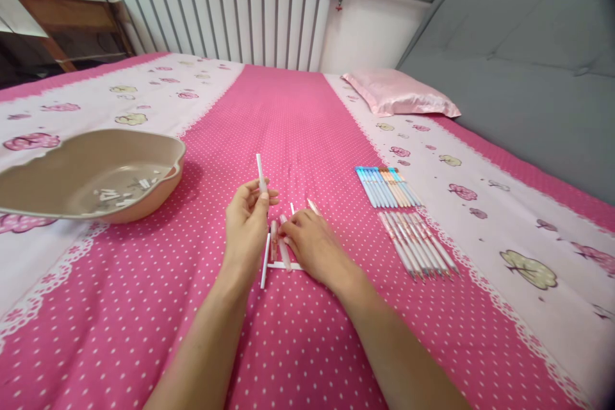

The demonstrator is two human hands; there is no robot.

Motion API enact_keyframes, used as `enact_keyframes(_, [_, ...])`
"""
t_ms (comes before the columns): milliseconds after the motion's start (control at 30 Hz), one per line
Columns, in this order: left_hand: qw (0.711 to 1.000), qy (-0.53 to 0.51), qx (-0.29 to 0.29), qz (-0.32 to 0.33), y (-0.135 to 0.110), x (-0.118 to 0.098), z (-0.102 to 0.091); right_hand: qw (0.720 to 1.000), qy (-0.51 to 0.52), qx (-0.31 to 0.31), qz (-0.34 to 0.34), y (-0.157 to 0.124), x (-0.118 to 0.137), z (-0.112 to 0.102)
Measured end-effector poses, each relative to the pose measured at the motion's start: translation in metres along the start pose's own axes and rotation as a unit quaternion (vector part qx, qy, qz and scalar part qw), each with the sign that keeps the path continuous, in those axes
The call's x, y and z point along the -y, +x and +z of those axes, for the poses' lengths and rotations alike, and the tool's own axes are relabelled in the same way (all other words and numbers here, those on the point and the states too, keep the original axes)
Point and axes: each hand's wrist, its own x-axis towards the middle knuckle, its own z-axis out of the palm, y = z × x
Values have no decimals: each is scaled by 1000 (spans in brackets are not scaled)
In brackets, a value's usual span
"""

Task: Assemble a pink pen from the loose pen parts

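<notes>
L. hand (247, 221) is gripping a white tube (261, 174); r. hand (312, 243) is pinching a loose pen part (284, 250). Two finished pen rows (406, 218) are lying done — approx. a handful of parts left.

A tray (29, 189) lies left on the bedspread (298, 115), pen rows (403, 218) right, a pillow (398, 93) behind them.

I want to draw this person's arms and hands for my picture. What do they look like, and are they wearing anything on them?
Both arms are bare all the way down the picture: no sleeves show. The left hand and the right hand wear no gloves, and no watch, bracelet or ring can be seen. The fingers are slim. The forearms look long and slender. So draw plain bare arms with nothing on them.
</notes>
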Motion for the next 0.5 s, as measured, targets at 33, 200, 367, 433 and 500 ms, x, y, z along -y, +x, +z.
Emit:
enact_keyframes(33, [1000,0,2,-2,0,0,0,1000,-2,1,-1,0,0,1])
enact_keyframes(200, [1000,-3,5,-7,0,0,1,1000,-16,0,1,-1,3,2])
enact_keyframes(367, [1000,-13,10,-5,0,1,0,1000,11,-17,17,1,5,-1])
enact_keyframes(433, [1000,-10,10,-4,0,1,0,997,61,-38,27,3,5,-3])
enact_keyframes(500, [1000,-5,12,-3,-1,1,1,989,120,-71,48,4,3,-5])
